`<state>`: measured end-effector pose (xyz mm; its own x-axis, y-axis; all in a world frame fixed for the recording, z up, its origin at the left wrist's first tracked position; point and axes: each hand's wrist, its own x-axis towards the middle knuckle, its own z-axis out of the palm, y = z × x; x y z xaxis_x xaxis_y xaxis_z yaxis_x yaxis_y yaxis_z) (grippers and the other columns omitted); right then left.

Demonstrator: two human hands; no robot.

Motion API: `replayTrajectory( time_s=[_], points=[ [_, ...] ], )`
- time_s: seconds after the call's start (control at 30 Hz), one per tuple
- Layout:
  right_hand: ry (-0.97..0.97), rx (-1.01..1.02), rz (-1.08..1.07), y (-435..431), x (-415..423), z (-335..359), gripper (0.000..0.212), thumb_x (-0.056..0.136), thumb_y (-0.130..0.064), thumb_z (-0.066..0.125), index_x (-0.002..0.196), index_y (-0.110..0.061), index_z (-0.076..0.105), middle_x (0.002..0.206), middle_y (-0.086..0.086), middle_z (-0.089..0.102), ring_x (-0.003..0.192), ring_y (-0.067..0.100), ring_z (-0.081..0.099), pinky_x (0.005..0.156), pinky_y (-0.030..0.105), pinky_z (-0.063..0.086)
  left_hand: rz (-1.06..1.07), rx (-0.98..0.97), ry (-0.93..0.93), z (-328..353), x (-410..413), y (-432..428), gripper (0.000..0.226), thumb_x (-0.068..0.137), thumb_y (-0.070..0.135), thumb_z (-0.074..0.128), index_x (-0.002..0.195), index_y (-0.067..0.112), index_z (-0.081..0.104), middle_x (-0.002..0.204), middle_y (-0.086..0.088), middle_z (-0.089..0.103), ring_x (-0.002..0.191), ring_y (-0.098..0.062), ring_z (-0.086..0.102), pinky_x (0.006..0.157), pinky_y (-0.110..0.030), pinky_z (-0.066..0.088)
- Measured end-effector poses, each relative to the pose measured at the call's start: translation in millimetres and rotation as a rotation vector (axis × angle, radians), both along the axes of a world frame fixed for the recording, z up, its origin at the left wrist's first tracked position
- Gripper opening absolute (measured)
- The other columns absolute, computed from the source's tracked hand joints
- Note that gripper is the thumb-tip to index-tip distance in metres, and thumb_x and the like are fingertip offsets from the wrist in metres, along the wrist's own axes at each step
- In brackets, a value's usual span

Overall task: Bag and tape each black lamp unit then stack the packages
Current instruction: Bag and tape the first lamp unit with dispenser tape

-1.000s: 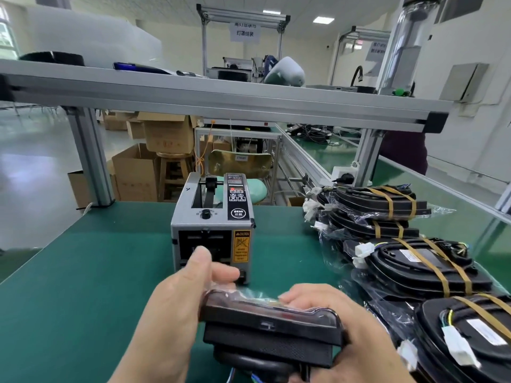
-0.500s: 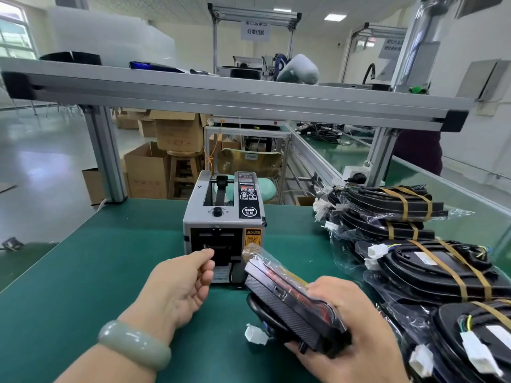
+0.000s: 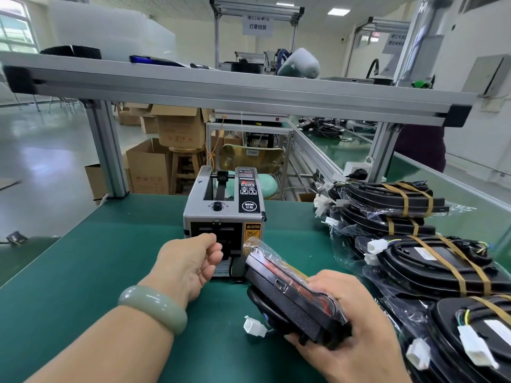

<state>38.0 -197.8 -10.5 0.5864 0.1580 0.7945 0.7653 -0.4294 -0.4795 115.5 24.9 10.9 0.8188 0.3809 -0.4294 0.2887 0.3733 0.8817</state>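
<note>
Left hand point(image 3: 190, 261) curled at the mouth of the tape dispenser point(image 3: 224, 205); cannot tell whether anything pinched. Just right, bagged lamp unit point(image 3: 293, 297), tilted, gripped at its near end by right hand point(image 3: 354, 327). Probably stiff, light, slippery under plastic; best clamped across the edges.

The right hand point(image 3: 356, 324) is gripping a plastic-bagged black lamp unit point(image 3: 293, 294); the left hand point(image 3: 190, 264) is curling at the grey box-shaped tape dispenser point(image 3: 224, 214) by the table's far edge.
</note>
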Motion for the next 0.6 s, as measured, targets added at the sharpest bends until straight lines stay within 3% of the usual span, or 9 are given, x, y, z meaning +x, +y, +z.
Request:
replayTrajectory(
  time_s=[0.2,0.37,0.5,0.6],
  points=[
    [-0.026,-0.015,-0.011,0,1,0,0.049,0.06,-0.037,0.077,0.104,-0.026,0.059,0.102,-0.005,0.064,0.099,0.013,0.062,0.083,0.023,0.047,0.081,0.079,0.003,-4,7,-1,0.012,0.086,0.021,0.068,0.084,0.011,0.062,0.065,-0.002,0.067,0.038,-0.004,0.057,0.04,-0.016,0.039],
    [-0.026,-0.02,-0.009,1,0,0,0.046,0.062,-0.039,0.077,0.103,-0.027,0.059,0.105,-0.017,0.059,0.099,0.01,0.062,0.084,0.019,0.046,0.177,0.116,0.001,-4,13,-8,0.013,0.085,0.016,0.064,0.076,0.01,0.059,0.063,-0.002,0.064,0.043,-0.006,0.055,0.036,-0.015,0.035],
    [-0.026,-0.005,-0.007,1,-1,-1,0.047,0.062,-0.039,0.078,0.104,-0.027,0.06,0.105,-0.014,0.06,0.099,0.012,0.062,0.085,0.02,0.046,0.241,0.147,-0.003,-5,11,-14,0.008,0.083,0.012,0.06,0.083,0.004,0.062,0.061,-0.001,0.062,0.044,-0.006,0.053,0.037,-0.015,0.035],
    [-0.003,0.008,-0.018,2,-1,-1,0.047,0.061,-0.04,0.078,0.102,-0.027,0.06,0.106,-0.017,0.059,0.099,0.01,0.061,0.085,0.017,0.045,0.232,0.123,-0.002,-9,7,-11,0.012,0.083,0.013,0.06,0.074,0.006,0.061,0.061,-0.002,0.061,0.046,-0.008,0.052,0.036,-0.016,0.036]
  ],
)
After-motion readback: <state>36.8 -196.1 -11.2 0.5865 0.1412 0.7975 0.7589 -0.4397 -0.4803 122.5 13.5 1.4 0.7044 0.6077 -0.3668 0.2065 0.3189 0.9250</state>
